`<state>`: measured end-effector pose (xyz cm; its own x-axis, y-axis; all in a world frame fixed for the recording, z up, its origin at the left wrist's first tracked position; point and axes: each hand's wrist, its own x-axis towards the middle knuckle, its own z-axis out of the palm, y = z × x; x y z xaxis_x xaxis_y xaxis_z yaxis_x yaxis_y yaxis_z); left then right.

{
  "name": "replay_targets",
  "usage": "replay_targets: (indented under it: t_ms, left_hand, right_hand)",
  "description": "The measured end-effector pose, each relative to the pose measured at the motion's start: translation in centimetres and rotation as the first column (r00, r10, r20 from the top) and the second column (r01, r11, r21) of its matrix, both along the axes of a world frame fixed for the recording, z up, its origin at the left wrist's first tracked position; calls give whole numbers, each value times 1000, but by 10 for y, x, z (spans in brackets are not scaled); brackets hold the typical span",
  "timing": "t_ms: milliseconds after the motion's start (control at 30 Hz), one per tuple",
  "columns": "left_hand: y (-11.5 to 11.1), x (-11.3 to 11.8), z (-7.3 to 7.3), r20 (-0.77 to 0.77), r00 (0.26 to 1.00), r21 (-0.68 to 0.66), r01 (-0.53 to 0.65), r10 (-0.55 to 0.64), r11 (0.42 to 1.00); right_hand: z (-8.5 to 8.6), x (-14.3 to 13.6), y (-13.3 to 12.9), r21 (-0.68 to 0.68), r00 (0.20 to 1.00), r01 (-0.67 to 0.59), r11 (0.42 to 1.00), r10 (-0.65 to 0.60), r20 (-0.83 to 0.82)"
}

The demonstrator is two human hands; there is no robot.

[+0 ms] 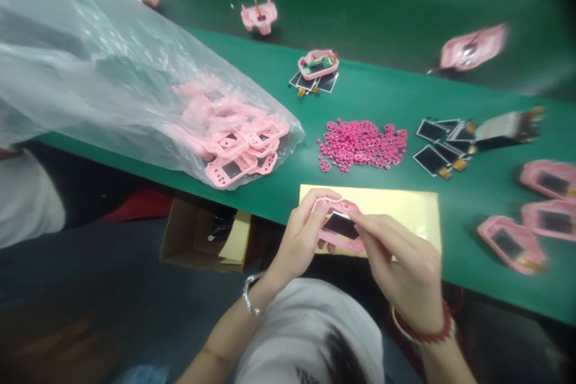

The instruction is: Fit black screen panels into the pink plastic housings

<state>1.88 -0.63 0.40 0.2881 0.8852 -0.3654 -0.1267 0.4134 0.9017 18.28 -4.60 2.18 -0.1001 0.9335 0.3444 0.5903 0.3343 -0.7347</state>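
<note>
Both hands meet at the near table edge, over a yellow sheet (405,207) on the green table (378,102). Left hand (302,234) comes up from lower centre, wrist bent back, bracelet on wrist; fingers curl round the left end of a pink shell (338,229) w/ thumb on top near the upper corner. Right hand (400,258) comes in from lower right, beaded bracelets on wrist, palm down; index finger and thumb pinch at the shell's right side, fingertips on or just beside the dark screen set in its middle. Shell is held between both hands, a bit tilted, just above the sheet's left part.

No readable writing or brand anywhere; frame is blurred.

Around: clear plastic bag (112,84) of pink shells to the left, heap of small pink rings (362,144) beyond the sheet, loose dark screens (443,144) to its right, finished pink units (510,244) at far right. Cardboard box (202,234) below the table edge.
</note>
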Motion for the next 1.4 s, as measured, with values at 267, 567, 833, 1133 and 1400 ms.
replay_targets:
  t_ms: [267, 567, 833, 1133, 1400]
  left_hand:
    - [1, 6, 4, -9, 999, 19, -46, 46, 999]
    - [7, 12, 5, -113, 992, 28, -48, 51, 998]
    - [9, 21, 10, -250, 929, 394, -160, 273, 905]
    - [-4, 22, 6, -222, 877, 569, -238, 425, 787]
    - [-5, 17, 1, -184, 906, 554, -225, 382, 801]
  right_hand:
    - [-4, -3, -3, -18, 1000, 19, 1000, -18, 17]
    - [-11, 4, 2, 78, 969, 58, 995, -75, 236]
    - [-20, -20, 4, -332, 882, 237, 913, -345, -321]
    - [-25, -37, 5, -562, 712, 31, 827, -413, -568]
    - [-26, -36, 3, -590, 644, -41, 806, -430, -632]
